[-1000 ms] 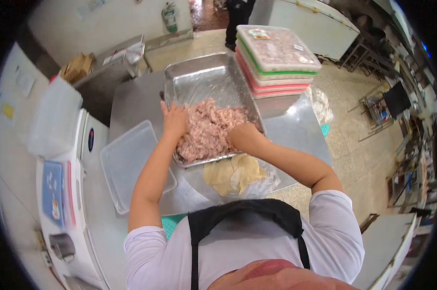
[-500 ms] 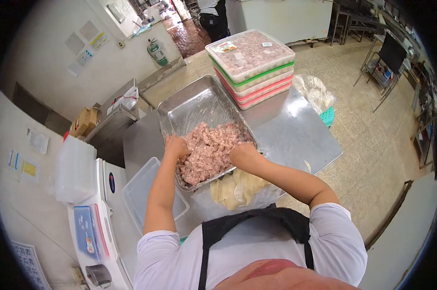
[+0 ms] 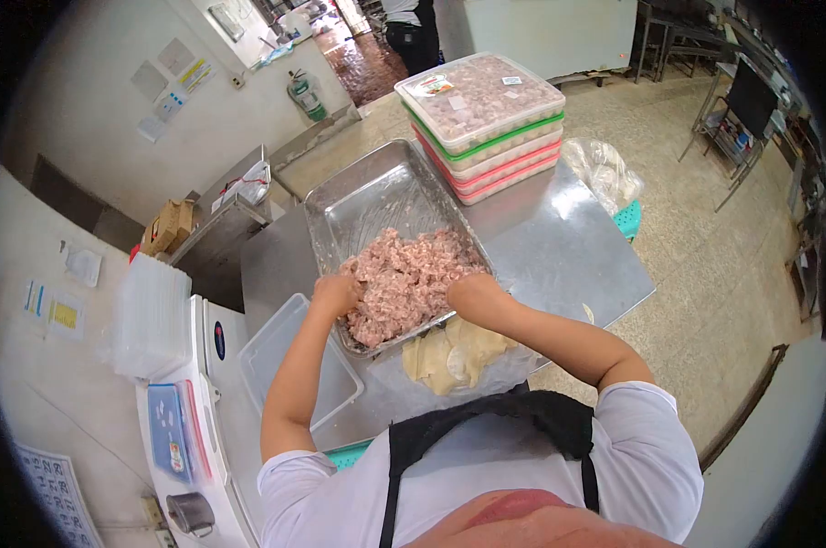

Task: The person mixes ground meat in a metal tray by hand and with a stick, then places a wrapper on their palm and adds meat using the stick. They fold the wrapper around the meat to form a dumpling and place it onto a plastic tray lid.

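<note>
A heap of pink ground meat (image 3: 404,283) lies in the near half of a deep metal tray (image 3: 363,201). Curled into the left side of the heap is my left hand (image 3: 338,294), its fingers closed in the meat and partly hidden. At the tray's right side, my right hand (image 3: 475,297) presses into the meat, and its fingers are out of sight. Just in front of the tray, thin pale dough wrappers (image 3: 454,356) lie on clear plastic. A clear plastic lid or container (image 3: 317,370) sits left of the tray, beneath my left forearm.
Several filled plastic boxes (image 3: 486,119) with green and red rims are stacked behind the tray on the metal table (image 3: 577,247). A plastic bag (image 3: 605,173) over a teal basket stands right of the table. Stacked clear containers (image 3: 152,315) rest on a white freezer at left.
My left hand has moved slightly right, pushing the meat inward from the tray's left wall. My right hand stays at the right side. The whole view has shifted a little.
</note>
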`<action>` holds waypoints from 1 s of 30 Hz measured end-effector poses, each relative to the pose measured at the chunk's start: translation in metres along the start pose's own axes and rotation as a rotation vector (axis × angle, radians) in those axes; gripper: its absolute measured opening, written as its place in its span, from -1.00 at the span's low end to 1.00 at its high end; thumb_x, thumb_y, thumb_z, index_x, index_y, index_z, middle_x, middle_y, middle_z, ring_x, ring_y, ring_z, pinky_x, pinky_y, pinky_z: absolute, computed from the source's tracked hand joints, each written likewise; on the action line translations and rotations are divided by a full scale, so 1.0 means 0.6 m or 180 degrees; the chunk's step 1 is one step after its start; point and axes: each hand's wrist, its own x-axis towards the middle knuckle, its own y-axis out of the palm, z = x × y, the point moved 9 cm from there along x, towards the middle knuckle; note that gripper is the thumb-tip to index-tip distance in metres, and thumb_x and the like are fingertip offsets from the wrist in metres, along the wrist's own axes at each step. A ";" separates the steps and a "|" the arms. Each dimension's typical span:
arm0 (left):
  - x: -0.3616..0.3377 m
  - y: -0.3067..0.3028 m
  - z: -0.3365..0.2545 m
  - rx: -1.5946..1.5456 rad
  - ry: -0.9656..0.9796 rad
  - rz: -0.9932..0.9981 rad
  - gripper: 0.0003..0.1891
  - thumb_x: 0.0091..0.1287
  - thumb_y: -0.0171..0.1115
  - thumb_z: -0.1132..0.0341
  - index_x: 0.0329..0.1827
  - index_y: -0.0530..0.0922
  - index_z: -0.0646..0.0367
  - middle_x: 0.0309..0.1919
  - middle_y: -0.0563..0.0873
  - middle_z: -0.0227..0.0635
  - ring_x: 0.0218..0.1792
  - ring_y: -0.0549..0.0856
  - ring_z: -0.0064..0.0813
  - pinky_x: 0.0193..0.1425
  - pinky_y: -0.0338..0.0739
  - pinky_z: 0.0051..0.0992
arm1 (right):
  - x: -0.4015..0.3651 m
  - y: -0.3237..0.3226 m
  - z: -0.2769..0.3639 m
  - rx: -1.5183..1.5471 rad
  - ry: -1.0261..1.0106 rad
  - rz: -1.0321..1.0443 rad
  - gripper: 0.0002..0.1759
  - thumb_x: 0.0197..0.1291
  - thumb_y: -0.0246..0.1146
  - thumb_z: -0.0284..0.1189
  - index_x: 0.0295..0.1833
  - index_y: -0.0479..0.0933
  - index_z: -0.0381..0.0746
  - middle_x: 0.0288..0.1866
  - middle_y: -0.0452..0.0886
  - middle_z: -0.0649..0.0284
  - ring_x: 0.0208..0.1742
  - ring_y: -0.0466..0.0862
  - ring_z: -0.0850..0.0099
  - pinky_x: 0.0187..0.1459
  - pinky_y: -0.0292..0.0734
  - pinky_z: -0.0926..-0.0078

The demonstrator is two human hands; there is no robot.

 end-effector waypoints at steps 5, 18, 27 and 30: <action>0.005 0.026 0.012 -0.0210 -0.0033 -0.0097 -0.74 0.06 0.28 0.30 -0.21 0.65 0.22 -0.30 0.70 0.07 -0.19 0.69 0.07 -0.08 0.58 -0.08 | -0.002 -0.004 0.000 0.0050 -0.0035 0.0134 -0.88 -0.05 0.18 -0.49 -0.51 0.63 -0.22 -0.51 0.66 0.11 -0.43 0.71 0.20 -0.44 0.59 0.26; -0.025 -0.037 -0.123 -0.1349 0.0962 -0.0417 -0.63 0.10 0.15 0.47 0.03 0.56 0.19 -0.08 0.65 0.09 -0.01 0.62 0.06 0.07 0.49 -0.11 | -0.006 -0.011 -0.006 0.0023 -0.0007 -0.0148 -0.88 -0.12 0.20 -0.47 -0.57 0.63 -0.19 -0.57 0.64 0.15 -0.49 0.70 0.27 -0.51 0.55 0.33; 0.009 -0.125 -0.139 -0.1079 0.0937 -0.0140 -0.52 0.11 0.30 0.28 0.15 0.54 0.06 -0.03 0.68 -0.10 -0.02 0.66 -0.04 0.08 0.54 -0.21 | -0.006 -0.001 -0.009 0.0207 0.0100 0.0060 -0.85 -0.04 0.15 -0.49 -0.52 0.63 -0.23 -0.53 0.65 0.09 -0.43 0.71 0.18 -0.43 0.60 0.23; 0.062 -0.092 -0.058 -0.1100 0.0500 -0.0231 -0.55 0.05 0.35 0.16 0.04 0.63 0.06 -0.04 0.70 -0.11 -0.01 0.67 -0.06 0.07 0.55 -0.19 | -0.007 -0.012 -0.003 0.0131 0.0167 0.0123 -0.84 -0.03 0.14 -0.50 -0.52 0.63 -0.22 -0.52 0.65 0.08 -0.42 0.72 0.17 -0.43 0.60 0.23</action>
